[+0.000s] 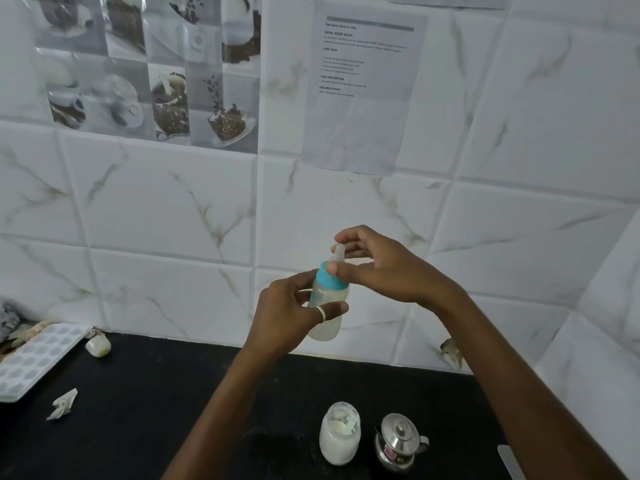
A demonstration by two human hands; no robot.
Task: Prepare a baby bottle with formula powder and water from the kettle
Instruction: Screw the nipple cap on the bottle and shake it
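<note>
Translucent bottle (328,293) gripped by left hand (287,318), right hand (381,271) curled round its teat (338,253).

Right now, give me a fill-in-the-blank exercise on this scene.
The left hand grips the ___ in the air.
The kettle stands beside the ___ of powder.
The tray lies at the counter's ___ end.
Missing: bottle; jar; left.

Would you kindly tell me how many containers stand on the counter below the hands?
2: the jar of white powder on the counter, and the kettle just right of it. The bottle is held above. The arms may hide more.
</note>
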